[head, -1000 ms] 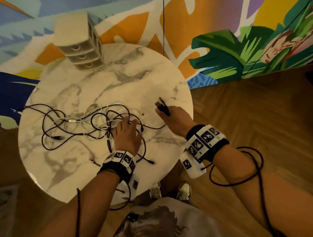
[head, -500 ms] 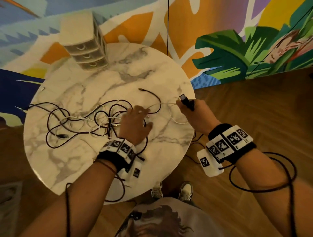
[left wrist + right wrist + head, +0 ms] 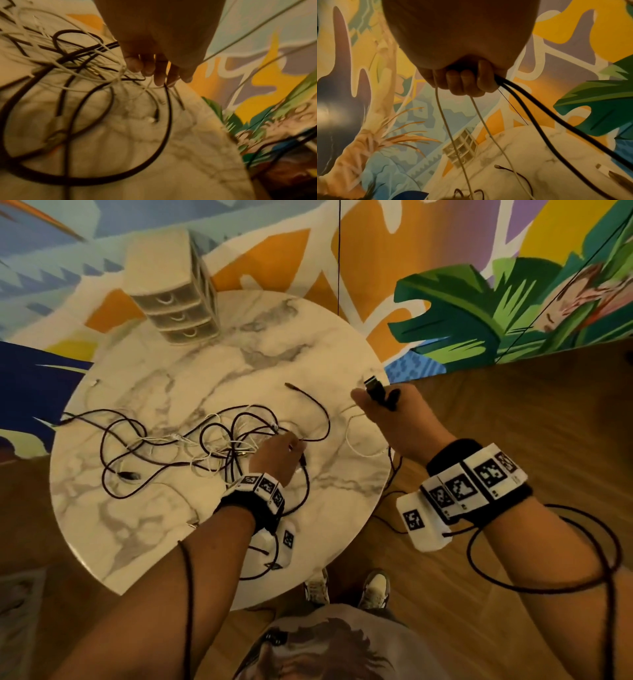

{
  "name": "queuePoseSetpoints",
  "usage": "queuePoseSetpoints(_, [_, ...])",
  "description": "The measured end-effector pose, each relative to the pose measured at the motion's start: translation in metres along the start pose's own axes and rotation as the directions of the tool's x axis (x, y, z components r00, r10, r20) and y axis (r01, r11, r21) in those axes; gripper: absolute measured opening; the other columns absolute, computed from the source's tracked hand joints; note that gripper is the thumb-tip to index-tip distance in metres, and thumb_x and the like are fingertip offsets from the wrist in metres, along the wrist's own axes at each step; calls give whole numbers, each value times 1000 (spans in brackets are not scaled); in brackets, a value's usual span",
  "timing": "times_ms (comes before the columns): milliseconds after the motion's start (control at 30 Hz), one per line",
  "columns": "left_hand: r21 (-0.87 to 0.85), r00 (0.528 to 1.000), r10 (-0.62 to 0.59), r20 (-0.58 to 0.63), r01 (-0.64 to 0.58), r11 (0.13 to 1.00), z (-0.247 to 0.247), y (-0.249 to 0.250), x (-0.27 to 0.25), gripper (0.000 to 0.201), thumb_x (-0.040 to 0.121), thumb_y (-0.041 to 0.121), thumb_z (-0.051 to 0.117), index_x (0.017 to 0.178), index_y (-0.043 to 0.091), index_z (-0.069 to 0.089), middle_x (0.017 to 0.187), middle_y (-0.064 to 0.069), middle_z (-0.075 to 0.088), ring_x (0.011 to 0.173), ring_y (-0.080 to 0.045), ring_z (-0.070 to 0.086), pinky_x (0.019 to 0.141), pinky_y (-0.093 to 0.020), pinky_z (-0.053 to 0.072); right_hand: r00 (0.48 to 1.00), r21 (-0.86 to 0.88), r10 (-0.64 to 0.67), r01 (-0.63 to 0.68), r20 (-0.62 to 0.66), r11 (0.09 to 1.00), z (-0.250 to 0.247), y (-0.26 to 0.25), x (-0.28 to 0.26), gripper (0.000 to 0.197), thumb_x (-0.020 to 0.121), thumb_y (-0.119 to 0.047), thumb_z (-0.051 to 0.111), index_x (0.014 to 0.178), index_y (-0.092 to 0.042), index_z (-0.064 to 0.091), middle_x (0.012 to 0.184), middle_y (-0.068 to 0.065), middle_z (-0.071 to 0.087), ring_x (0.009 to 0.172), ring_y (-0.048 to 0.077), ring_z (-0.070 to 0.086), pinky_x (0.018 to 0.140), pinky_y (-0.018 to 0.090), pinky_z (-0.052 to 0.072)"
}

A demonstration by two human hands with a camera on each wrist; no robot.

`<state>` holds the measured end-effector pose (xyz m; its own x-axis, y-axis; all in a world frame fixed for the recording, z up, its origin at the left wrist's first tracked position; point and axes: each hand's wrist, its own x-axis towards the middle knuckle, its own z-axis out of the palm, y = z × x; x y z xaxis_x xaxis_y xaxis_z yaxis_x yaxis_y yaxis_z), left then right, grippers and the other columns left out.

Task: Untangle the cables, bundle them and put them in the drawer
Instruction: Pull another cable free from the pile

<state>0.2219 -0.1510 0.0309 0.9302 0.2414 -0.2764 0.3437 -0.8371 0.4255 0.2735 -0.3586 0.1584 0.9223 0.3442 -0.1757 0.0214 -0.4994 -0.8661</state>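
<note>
Plainly, the untangling is under way, nothing bundled yet.
Right hand (image 3: pixel 397 419): fisted, raised off the table's (image 3: pixel 239 364) right edge; it grips a dark cable with its plug (image 3: pixel 373 386) poking out the top, and a white cable (image 3: pixel 450 129) trails from the same fist down to the heap. Likely held high and off to the side so the strands pull taut and run free of the knot.
Left hand (image 3: pixel 279 458): low on the tangle (image 3: pixel 205 446), fingers (image 3: pixel 135 65) bent down among the strands; it seems to pin or pinch a dark cable there, probably to anchor the heap against the right hand's pull. The wrist view is blurred, so which strand I cannot tell.
Cables: dark and white loops are spread over the left and middle of the table, one dark end (image 3: pixel 291 386) lying loose near the centre.
Drawer unit (image 3: pixel 178 313): at the far edge, all three drawers closed, well apart from the heap.
Risk: pulling hard may tighten the knot rather than free it.
</note>
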Motion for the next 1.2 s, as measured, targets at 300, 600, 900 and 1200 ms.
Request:
queuePoseSetpoints(300, [177,919,-5,-393,81,981,-67,-37,19,30,95,29,47,103,8,66,110,-23,56,100,-41,53,75,-46,47,883,182,61,28,-466,983,-61,9,19,38,98,-36,44,63,-23,39,61,-3,40,54,11,38,54,26,30])
queuePoseSetpoints(600, [450,912,209,-354,-30,892,-63,-25,-1,18,84,26,62,90,12,72,117,-16,52,110,-40,44,86,-49,37,941,-266,36,-132,-335,955,-16,68,12,26,98,-22,44,120,-13,55,123,10,50,98,35,58,81,42,49])
queuePoseSetpoints(900, [458,816,506,-279,-350,817,-37,-2,-16,14,82,17,59,93,11,65,103,-8,62,96,-33,54,78,-41,44,943,-465,82,84,324,881,96,4,18,32,100,-36,37,109,-19,62,107,9,65,97,30,61,82,38,49])
queuePoseSetpoints(1200, [433,991,38,-127,21,901,-28,-47,-4,55,77,21,63,130,17,46,135,-13,44,123,-36,38,100,-50,33,979,-371,21,56,201,927,51,-16,33,36,98,-41,43,74,-16,54,64,0,48,57,20,45,56,31,31])
